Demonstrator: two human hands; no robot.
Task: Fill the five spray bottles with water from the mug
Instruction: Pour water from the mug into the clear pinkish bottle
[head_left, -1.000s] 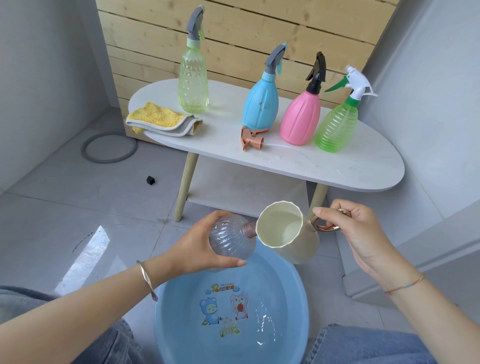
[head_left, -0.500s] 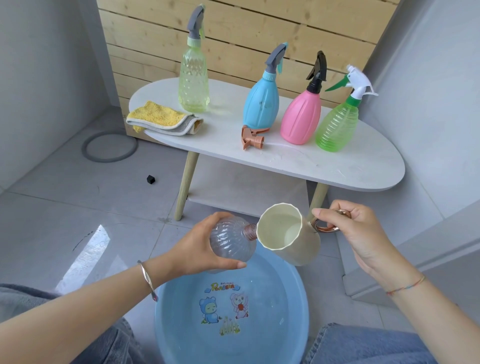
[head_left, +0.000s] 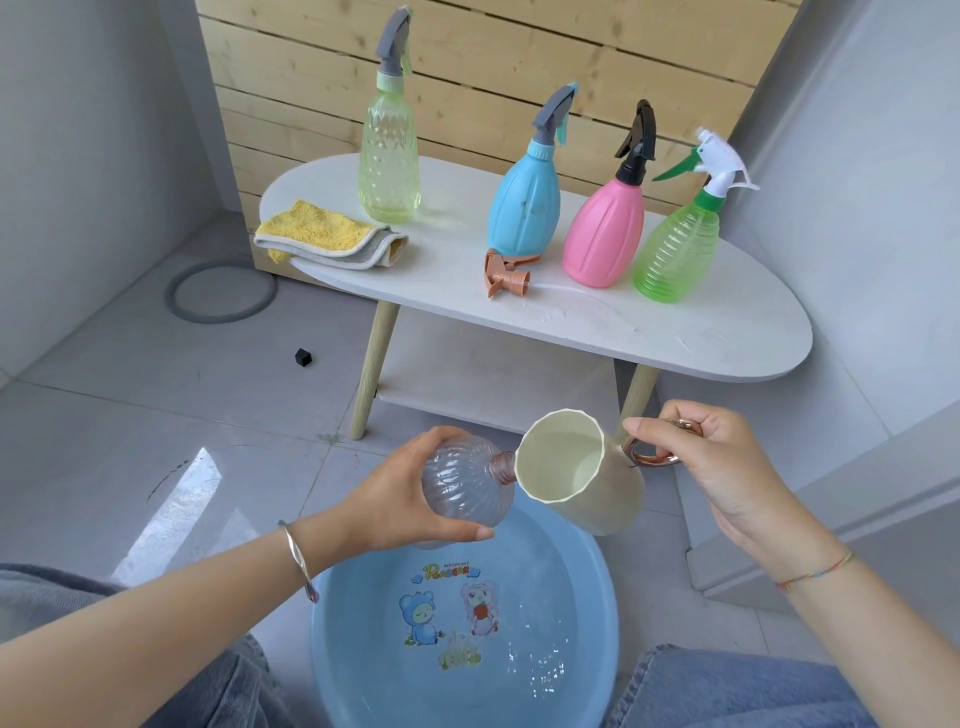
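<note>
My left hand (head_left: 410, 499) grips a clear ribbed spray bottle (head_left: 467, 486) with no spray head, tilted with its neck pointing right. My right hand (head_left: 711, 457) holds the copper handle of a cream mug (head_left: 587, 478), tipped left so its rim touches the bottle's neck. Water shows inside the mug. Both hang over a blue basin (head_left: 602, 597) holding water. On the white table (head_left: 727, 332) stand a tall yellow-green bottle (head_left: 389, 161), a blue bottle (head_left: 524, 208), a pink bottle (head_left: 605, 234) and a green bottle (head_left: 678, 249), all capped. An orange spray head (head_left: 506, 275) lies loose near the blue bottle.
A folded yellow cloth (head_left: 322, 236) lies on the table's left end. A grey ring (head_left: 221, 296) and a small black cube (head_left: 303, 357) sit on the tiled floor at the left. My knees in jeans flank the basin. A wooden slat wall backs the table.
The mug and the clear bottle have stayed together over the basin, with almost no shift. The ripples on the basin's water have changed slightly.
</note>
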